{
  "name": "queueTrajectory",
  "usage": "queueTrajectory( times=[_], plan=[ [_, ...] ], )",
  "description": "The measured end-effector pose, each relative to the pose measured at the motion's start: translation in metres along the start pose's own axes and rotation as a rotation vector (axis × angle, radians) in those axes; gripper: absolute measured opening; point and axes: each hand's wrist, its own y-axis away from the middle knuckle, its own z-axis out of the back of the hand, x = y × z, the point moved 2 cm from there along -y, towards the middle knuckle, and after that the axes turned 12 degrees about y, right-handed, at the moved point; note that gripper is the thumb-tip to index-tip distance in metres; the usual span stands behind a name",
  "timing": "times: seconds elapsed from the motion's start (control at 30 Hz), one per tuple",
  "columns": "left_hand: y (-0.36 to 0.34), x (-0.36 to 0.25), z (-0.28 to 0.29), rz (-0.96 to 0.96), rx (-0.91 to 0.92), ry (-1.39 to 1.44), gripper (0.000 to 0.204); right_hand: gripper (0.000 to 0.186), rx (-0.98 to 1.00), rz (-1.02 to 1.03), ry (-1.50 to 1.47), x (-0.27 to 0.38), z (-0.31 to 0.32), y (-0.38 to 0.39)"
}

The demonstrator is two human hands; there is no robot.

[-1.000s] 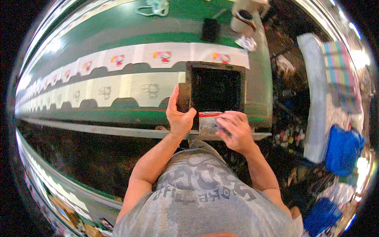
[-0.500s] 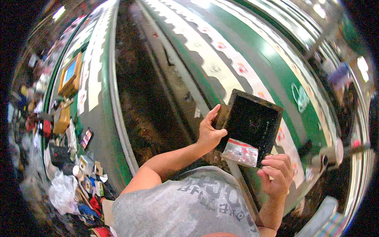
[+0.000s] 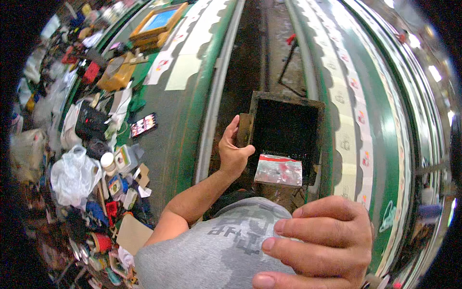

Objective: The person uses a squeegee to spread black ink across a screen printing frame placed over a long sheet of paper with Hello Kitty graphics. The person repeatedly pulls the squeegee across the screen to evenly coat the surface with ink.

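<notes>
My left hand (image 3: pixel 232 149) grips a dark wooden block (image 3: pixel 244 126) on the left side of a deep black rectangular frame (image 3: pixel 286 127), held over the gap between two long tables. A flat metallic piece with a red strip (image 3: pixel 278 169) is at the frame's lower end. My right hand (image 3: pixel 313 239) is large and close to the camera, over my grey shirt, away from the frame. Its fingers are loosely bent and a little apart; I see nothing in them, though the palm is hidden.
The left table (image 3: pixel 178 125) bears printed strips, a wooden frame with blue mesh (image 3: pixel 158 21), a phone (image 3: pixel 143 124), a plastic bag (image 3: pixel 74 176), white jars and clutter. The right green table (image 3: pixel 382 144) carries long rows of printed white pieces. A bent dark rod (image 3: pixel 287 67) stands beyond the black frame.
My view has swung from the printed table to along the aisle. The black frame has left the table with my left hand. My right hand has let go and risen toward the camera.
</notes>
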Motion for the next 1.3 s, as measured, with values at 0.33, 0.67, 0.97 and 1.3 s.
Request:
queueTrajectory(
  times=[0.33,0.67,0.97,1.3],
  plan=[
    [-0.089,-0.011,0.071,-0.144,-0.319,0.145,0.099,0.016,0.219,-0.023,-0.341,-0.167,-0.040,-0.026],
    [-0.242,-0.003,0.087,-0.407,-0.717,0.055,0.101,0.027,0.331,-0.357,-0.129,-0.475,-0.193,0.079],
    [-0.311,-0.040,0.081,-0.598,-1.118,-0.260,0.103,0.061,0.630,-0.653,-0.812,-0.597,-0.339,0.085],
    [-0.256,-0.034,0.121,-0.634,-1.442,-0.314,0.103,0.060,0.979,-0.342,-0.987,-0.558,-0.420,0.060]
  ],
)
